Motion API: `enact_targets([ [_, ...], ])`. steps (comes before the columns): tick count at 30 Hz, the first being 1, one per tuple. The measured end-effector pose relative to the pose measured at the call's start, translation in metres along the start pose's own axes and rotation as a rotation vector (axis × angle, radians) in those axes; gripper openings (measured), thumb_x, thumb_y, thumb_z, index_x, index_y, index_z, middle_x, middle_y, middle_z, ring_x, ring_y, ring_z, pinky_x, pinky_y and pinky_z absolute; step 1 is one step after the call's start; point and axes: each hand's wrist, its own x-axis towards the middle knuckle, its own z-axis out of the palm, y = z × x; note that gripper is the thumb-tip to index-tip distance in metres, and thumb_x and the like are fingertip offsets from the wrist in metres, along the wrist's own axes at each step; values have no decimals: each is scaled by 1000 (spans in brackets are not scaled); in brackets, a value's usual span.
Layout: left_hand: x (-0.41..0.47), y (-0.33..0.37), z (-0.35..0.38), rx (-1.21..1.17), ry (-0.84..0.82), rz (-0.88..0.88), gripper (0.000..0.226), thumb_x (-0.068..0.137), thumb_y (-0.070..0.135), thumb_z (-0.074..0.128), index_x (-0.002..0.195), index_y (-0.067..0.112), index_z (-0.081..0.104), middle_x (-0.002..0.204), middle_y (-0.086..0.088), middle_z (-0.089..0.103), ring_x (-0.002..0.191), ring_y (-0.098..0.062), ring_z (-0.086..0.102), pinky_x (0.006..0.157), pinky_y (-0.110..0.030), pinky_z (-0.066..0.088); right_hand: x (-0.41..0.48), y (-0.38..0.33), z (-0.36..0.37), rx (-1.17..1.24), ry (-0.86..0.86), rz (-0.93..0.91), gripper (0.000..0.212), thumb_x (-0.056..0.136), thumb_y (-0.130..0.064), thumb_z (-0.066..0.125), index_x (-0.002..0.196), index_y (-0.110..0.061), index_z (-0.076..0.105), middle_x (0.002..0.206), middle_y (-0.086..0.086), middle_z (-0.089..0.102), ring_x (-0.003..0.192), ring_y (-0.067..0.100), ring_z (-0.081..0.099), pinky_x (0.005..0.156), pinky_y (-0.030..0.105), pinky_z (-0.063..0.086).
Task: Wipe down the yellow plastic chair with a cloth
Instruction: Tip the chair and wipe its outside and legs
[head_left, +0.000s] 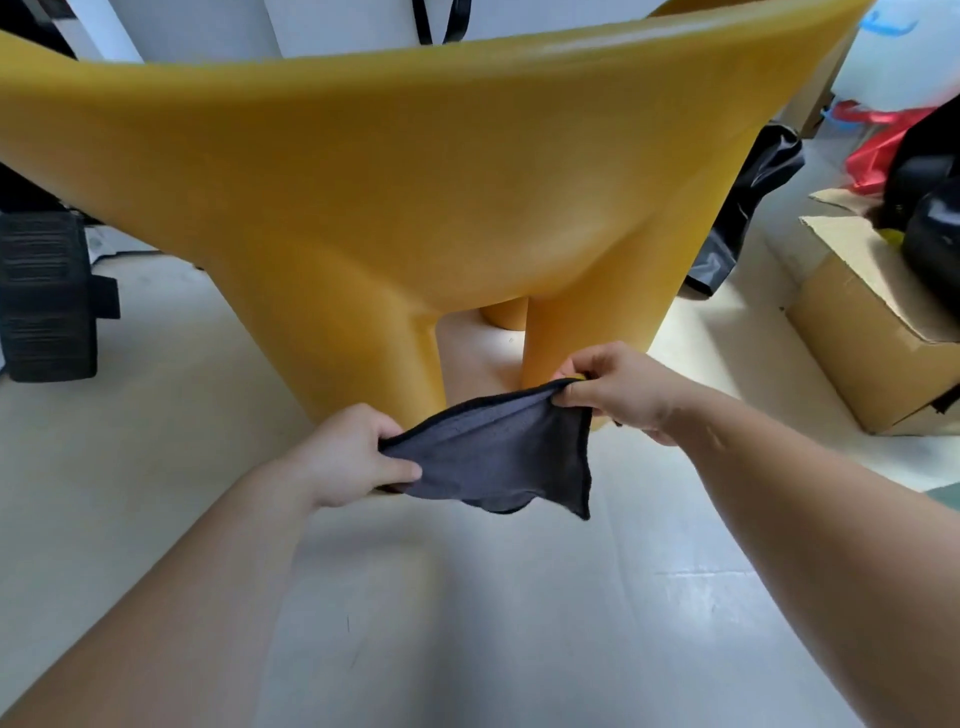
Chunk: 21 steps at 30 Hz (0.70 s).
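The yellow plastic chair (415, 187) fills the upper half of the view, seen from behind, its thick legs reaching down to the floor. A dark grey cloth (498, 452) with a black edge hangs stretched between both hands, just in front of the chair's legs. My left hand (348, 457) pinches the cloth's left corner. My right hand (618, 389) grips its upper right corner, close to the chair's right leg. The cloth's lower edge droops free.
An open cardboard box (872, 332) sits on the floor at the right, with black bags (748, 208) and red plastic (878, 150) behind it. A black ribbed object (47, 296) stands at the left. Pale floor (467, 623) lies under my arms.
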Motion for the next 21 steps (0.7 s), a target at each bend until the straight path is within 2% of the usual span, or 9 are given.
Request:
enact_targets([
  [4,-3,-19,10,-530,76,-80,11,87,8,75,94,0,72,84,-5,75,80,-20,68,69,-28,51,1,23,-1,342,-63,48,18,93,5,62,93,-12,67,86,7,68,77,19,66,71,31,57],
  [8,3,-26,26,-989,61,-113,23,103,7,51,121,8,65,116,-9,75,108,-25,72,91,-42,58,7,40,9,485,-27,126,27,97,0,63,116,-19,66,103,14,70,88,30,69,78,46,61],
  [10,15,-31,35,-943,175,-220,21,104,15,53,122,14,64,119,-7,73,110,-26,71,93,-46,57,12,44,18,527,15,164,41,96,-1,66,130,-22,59,111,18,71,89,33,71,80,48,62],
  [13,24,-27,42,-870,281,-384,16,98,18,64,113,13,67,116,-10,73,103,-28,71,87,-43,59,16,49,28,518,-50,254,56,89,10,67,131,-27,56,105,21,72,91,36,72,84,48,62],
  [15,23,-19,43,-911,250,-437,39,90,9,74,126,8,59,117,-12,70,105,-31,69,93,-45,57,13,51,31,394,-56,322,58,85,20,59,123,-24,61,102,22,69,93,35,68,85,44,62],
  [17,17,-7,41,-970,177,-462,77,85,-8,72,150,17,39,123,-13,63,108,-33,67,96,-48,55,9,50,29,241,83,347,49,81,22,50,102,-19,68,101,14,63,92,32,62,82,40,61],
  [18,12,0,39,-963,138,-454,82,84,-15,68,151,22,38,124,-16,62,107,-34,67,94,-48,55,5,47,27,199,160,343,46,79,20,47,93,-17,68,99,10,62,89,29,59,82,41,60],
  [20,6,18,37,-856,79,-394,68,81,-19,66,132,26,58,122,-19,65,107,-33,68,91,-43,57,-2,39,17,165,243,325,41,79,16,44,85,-17,69,99,5,64,82,24,59,82,43,59],
  [21,4,28,36,-771,65,-363,61,80,-17,67,122,26,65,119,-14,68,107,-28,68,88,-37,57,-7,34,10,137,259,319,40,81,13,44,84,-17,70,97,3,66,79,20,59,74,35,59],
])
